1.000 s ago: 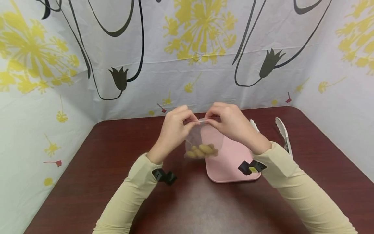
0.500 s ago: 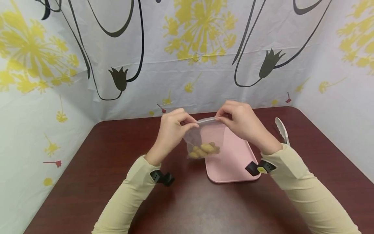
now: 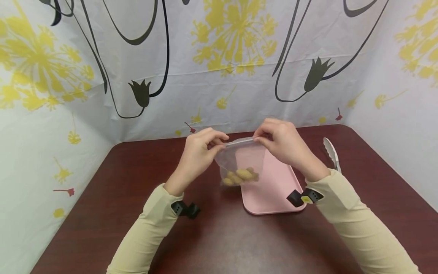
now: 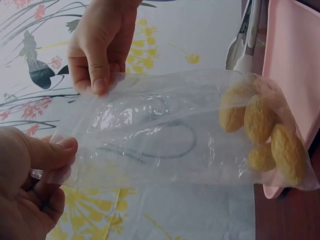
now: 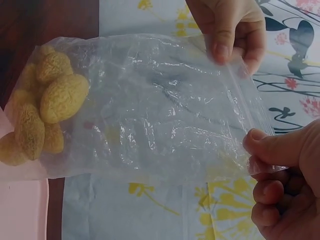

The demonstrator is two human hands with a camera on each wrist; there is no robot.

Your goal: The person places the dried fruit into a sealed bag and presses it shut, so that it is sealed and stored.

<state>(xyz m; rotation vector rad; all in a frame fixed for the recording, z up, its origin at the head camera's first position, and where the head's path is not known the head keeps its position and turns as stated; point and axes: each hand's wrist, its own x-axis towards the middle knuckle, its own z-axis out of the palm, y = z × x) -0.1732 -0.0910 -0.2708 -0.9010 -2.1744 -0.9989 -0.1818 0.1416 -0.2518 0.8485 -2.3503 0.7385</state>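
A clear zip bag [image 3: 241, 156] hangs between my two hands, its top edge stretched across. Several yellow-brown, wrinkled oval pieces [image 5: 65, 98], like small potatoes or nuts, lie in its bottom. My left hand [image 3: 200, 152] pinches the top left corner between thumb and fingers. At the top right corner, my right hand [image 3: 282, 142] pinches the bag the same way. In the left wrist view, the bag's strip [image 4: 75, 120] runs from one hand to the other. Below and behind the bag, a pink tray [image 3: 273, 190] lies on the table, partly covered by the bag.
Tongs [image 3: 331, 152] with pale scalloped tips lie right of the tray, partly hidden by my right arm. The dark red-brown table [image 3: 137, 190] ends at the back against a patterned white cloth [image 3: 219, 99].
My right hand has slid right along the bag's top edge to its corner, away from my left hand. The left hand has shifted slightly left.
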